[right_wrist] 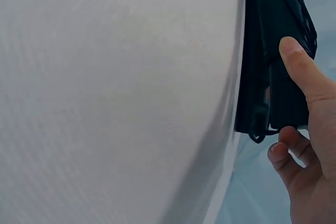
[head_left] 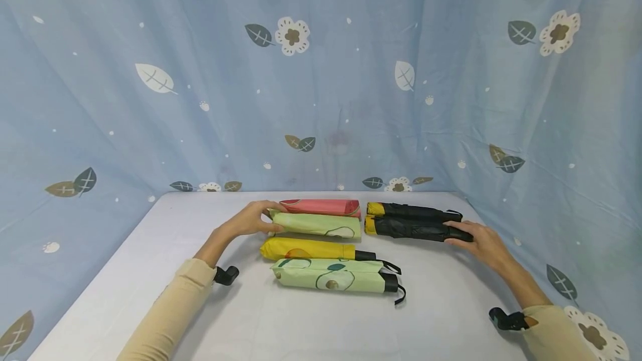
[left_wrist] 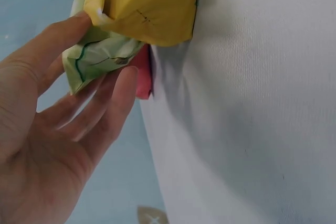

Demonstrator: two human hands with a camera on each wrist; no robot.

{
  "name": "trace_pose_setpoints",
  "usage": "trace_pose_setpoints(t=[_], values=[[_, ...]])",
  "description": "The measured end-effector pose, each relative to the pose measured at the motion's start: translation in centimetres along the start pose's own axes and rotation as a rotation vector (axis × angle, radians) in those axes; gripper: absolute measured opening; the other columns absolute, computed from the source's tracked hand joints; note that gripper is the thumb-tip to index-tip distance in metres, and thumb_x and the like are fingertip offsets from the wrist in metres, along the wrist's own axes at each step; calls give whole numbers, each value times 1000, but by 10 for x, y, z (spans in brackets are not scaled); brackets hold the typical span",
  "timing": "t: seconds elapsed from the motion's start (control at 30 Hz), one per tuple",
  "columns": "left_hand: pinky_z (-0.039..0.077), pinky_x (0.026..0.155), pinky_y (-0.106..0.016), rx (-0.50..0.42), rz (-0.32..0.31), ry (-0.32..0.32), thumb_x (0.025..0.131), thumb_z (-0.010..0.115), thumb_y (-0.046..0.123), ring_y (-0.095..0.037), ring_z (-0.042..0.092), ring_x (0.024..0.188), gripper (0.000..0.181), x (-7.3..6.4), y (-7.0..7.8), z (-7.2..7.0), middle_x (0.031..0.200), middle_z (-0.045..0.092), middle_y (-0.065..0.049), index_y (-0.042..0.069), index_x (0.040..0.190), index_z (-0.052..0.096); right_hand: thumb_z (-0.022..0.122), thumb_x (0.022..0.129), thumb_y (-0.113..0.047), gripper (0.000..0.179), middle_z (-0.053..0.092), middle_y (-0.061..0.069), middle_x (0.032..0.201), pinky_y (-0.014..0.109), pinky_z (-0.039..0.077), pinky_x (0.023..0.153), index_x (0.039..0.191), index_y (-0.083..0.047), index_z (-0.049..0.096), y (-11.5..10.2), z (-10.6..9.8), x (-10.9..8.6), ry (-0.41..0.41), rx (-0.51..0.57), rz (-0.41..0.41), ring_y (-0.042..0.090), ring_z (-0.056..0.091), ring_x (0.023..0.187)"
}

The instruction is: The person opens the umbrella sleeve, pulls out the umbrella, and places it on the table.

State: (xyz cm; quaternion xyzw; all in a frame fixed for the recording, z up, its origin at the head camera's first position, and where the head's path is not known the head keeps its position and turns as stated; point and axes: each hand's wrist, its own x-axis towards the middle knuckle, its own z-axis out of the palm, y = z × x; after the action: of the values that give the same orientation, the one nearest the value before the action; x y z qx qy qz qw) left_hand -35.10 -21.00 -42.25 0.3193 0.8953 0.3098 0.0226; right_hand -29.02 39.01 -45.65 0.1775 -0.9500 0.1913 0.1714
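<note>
My left hand (head_left: pixel 249 219) pinches the left end of a folded light green avocado-print umbrella (head_left: pixel 311 223) lying across the table. In the left wrist view, the thumb and fingers stand around the crumpled green end (left_wrist: pixel 102 59), beside a yellow end (left_wrist: pixel 152 9). At the right, my right hand (head_left: pixel 480 239) grips the black handle of a folded black umbrella (head_left: pixel 413 228) with a yellow left end. The right wrist view has the thumb on top of this black umbrella (right_wrist: pixel 283 72). A second black umbrella (head_left: pixel 413 211) lies just behind it, alongside.
A red folded umbrella (head_left: pixel 321 206) lies behind the green one. In front lie a yellow umbrella (head_left: pixel 311 249) and another green avocado-print umbrella (head_left: pixel 326 276), both with black handles pointing right. A blue patterned curtain (head_left: pixel 341 99) hangs behind the white table (head_left: pixel 311 327).
</note>
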Motion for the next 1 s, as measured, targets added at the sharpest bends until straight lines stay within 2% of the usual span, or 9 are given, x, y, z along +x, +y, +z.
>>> trace_pose_setpoints(t=[0.27,0.53,0.67,0.8,1.0], values=[[54,89,-50,-52,-8,8,87,76,24,-34,64,109,49,-5,-1,-5,128,63,-16,6,130,61,78,82,-38,51,67,23,121,60,49,85,124,-13,67,6,3,1,-20,-2,16,47,61,110],[56,84,-43,-34,3,34,85,77,20,-27,67,98,49,-8,2,-10,122,64,-17,6,129,62,74,85,-46,59,62,28,127,62,47,88,127,-6,63,7,1,6,-68,-7,89,50,57,115],[56,77,-35,-15,8,52,83,79,17,-21,67,90,48,-7,1,-8,113,65,-17,7,127,64,73,86,-46,60,62,27,127,62,46,90,128,-5,63,9,2,8,-80,-25,89,50,56,116],[54,70,-29,-8,-1,73,83,80,18,-16,65,82,45,-5,-1,-5,103,62,-15,7,124,66,73,86,-44,58,65,26,121,60,49,86,128,-5,64,12,4,8,-72,-58,66,48,60,109],[55,60,-28,-41,-30,104,83,79,18,-17,63,80,45,-1,-1,-2,95,57,-11,6,124,65,73,86,-43,57,63,28,117,58,50,79,128,-6,64,14,7,10,-54,-82,66,45,63,98]])
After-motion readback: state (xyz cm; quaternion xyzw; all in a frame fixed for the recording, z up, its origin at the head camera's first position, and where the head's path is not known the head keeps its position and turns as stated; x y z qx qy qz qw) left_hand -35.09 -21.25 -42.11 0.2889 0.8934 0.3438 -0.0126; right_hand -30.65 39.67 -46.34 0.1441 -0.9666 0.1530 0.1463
